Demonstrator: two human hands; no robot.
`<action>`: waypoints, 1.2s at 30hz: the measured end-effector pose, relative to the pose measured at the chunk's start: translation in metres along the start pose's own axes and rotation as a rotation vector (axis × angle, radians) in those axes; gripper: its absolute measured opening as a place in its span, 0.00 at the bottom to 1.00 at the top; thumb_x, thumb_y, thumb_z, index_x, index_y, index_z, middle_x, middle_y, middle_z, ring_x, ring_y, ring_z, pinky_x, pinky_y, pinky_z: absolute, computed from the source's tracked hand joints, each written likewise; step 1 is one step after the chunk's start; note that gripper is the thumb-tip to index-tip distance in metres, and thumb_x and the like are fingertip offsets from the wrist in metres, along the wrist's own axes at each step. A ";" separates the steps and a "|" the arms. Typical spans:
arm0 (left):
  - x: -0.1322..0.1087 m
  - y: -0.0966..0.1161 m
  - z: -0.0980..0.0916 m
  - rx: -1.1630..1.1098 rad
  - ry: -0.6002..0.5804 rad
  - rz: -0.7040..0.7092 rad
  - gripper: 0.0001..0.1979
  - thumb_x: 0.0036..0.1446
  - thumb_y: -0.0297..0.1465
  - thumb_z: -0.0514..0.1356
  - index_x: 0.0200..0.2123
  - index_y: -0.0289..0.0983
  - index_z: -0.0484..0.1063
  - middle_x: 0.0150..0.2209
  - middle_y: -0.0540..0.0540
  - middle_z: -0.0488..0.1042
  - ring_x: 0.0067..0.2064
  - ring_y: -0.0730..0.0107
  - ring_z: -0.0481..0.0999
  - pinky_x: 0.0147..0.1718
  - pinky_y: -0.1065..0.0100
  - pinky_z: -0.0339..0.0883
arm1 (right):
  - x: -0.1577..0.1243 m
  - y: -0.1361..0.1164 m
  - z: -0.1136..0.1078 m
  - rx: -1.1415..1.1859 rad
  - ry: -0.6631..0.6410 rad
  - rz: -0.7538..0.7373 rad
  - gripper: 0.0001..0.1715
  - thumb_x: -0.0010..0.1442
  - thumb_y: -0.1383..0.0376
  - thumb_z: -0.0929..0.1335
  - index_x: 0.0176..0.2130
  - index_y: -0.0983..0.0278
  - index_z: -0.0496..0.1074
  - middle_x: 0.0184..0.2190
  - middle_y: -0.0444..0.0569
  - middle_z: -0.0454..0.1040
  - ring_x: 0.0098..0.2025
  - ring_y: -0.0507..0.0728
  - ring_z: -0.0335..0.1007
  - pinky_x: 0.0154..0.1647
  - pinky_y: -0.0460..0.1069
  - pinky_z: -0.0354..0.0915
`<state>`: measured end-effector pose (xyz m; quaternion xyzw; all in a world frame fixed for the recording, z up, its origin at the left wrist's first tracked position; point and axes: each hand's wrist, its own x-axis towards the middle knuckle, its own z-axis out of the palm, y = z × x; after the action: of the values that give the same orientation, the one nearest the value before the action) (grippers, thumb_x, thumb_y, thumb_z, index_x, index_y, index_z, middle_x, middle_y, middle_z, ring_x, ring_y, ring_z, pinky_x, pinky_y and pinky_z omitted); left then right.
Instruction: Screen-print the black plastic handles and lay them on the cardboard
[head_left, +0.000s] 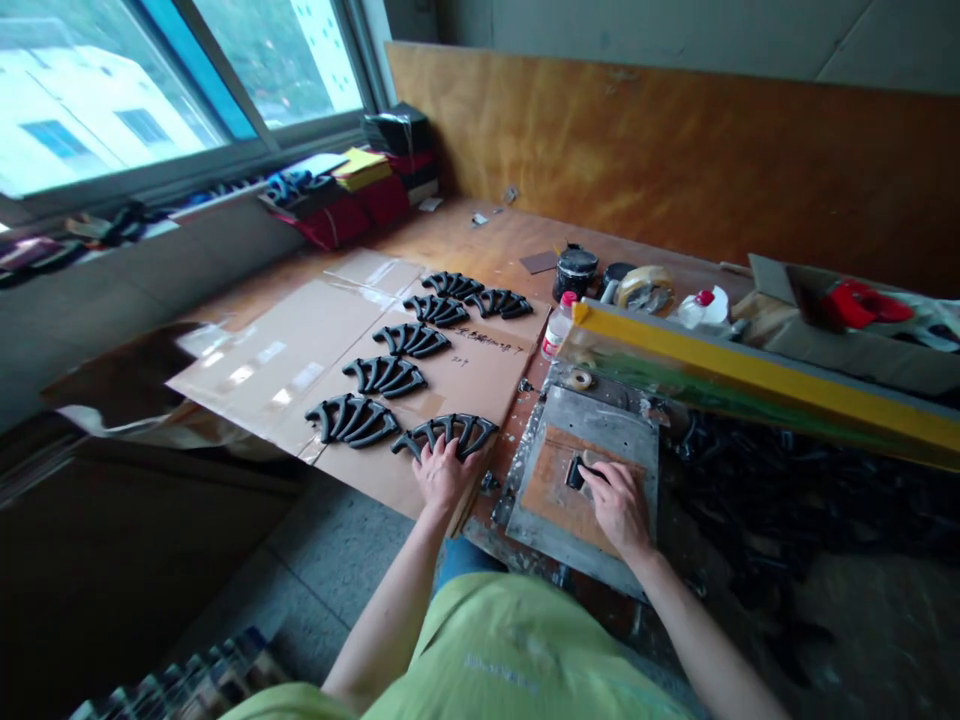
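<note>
We work at a wooden surface (480, 245) covered on the left by flattened cardboard (300, 350), where black curved ribbed parts (384, 376) lie in a row. A grey metal plate (600, 425) sits to the right. Our left hand (442, 470) presses flat, fingers spread, on the nearest ribbed part (450, 432). Our right hand (619, 500) is clamped on a small black piece (576, 472) on the plate

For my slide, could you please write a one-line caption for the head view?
Left hand rests on a black curved part on cardboard; right hand holds a small black piece on a metal plate.
</note>
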<state>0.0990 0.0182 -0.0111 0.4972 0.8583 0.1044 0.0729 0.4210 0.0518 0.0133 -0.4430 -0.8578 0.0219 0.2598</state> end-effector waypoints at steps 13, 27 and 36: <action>0.243 0.098 0.002 -0.064 -0.086 0.349 0.27 0.54 0.51 0.61 0.53 0.44 0.76 0.61 0.41 0.70 0.61 0.42 0.63 0.58 0.45 0.55 | -0.013 -0.003 0.011 -0.031 0.062 0.080 0.20 0.69 0.70 0.61 0.52 0.56 0.77 0.46 0.50 0.75 0.49 0.59 0.69 0.52 0.56 0.70; 0.210 0.134 -0.030 -0.682 -0.064 0.298 0.24 0.58 0.45 0.60 0.52 0.35 0.74 0.49 0.36 0.77 0.53 0.52 0.73 0.53 0.55 0.68 | 0.011 -0.032 -0.002 -0.104 -0.286 0.064 0.35 0.65 0.57 0.69 0.66 0.62 0.62 0.67 0.55 0.58 0.69 0.64 0.50 0.68 0.65 0.53; 0.070 0.165 -0.155 -1.419 -0.256 0.451 0.22 0.63 0.49 0.52 0.32 0.36 0.73 0.15 0.53 0.61 0.17 0.77 0.60 0.20 0.75 0.60 | -0.023 -0.011 -0.039 0.179 -0.179 -0.039 0.14 0.67 0.63 0.67 0.51 0.60 0.77 0.57 0.52 0.72 0.61 0.57 0.66 0.66 0.60 0.58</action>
<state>0.1674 0.1420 0.1789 0.5026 0.4474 0.5860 0.4516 0.4419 0.0199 0.0402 -0.3975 -0.8806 0.1325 0.2211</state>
